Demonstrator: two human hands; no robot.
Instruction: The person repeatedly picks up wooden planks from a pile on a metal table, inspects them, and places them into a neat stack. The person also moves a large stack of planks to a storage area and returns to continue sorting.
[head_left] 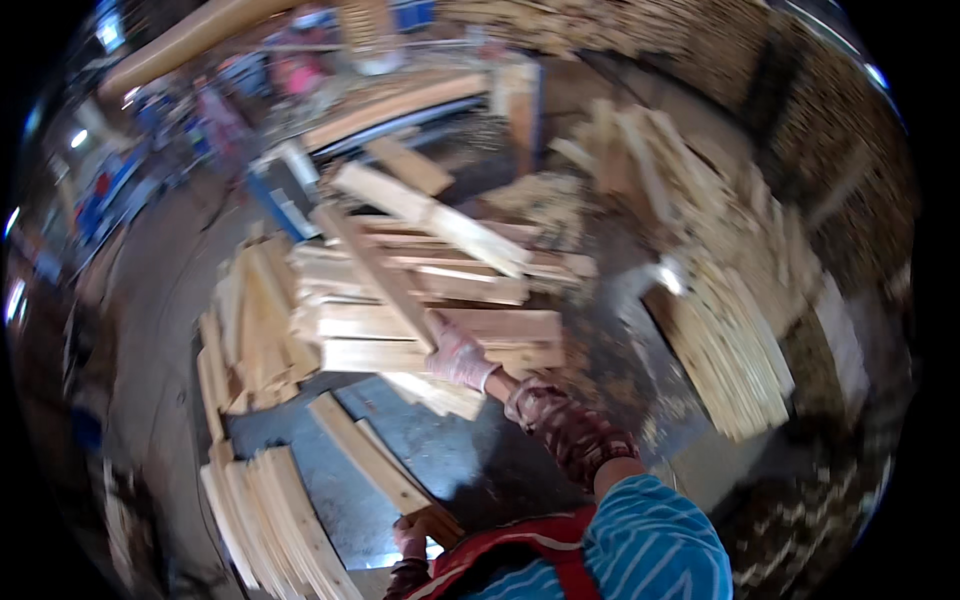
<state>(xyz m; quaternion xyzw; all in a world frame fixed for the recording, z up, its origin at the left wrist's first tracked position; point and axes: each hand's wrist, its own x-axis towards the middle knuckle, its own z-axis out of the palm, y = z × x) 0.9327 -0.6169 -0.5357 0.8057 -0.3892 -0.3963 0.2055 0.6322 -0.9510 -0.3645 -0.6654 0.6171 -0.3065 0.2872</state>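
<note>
Wears a bright blue short-sleeved shirt [655, 535] with thin white stripes. Has a red strapped garment [565, 528] over the chest, traced with a pale line. Carries a dark maroon, mottled oversleeve [570, 430] on the right forearm [618, 473], plus a blotchy, pale pinkish glove [466, 368] on the right hand [455, 350].

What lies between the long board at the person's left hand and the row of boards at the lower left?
In the head view, only bare grey worktop separates the long board from the row of boards.
</note>
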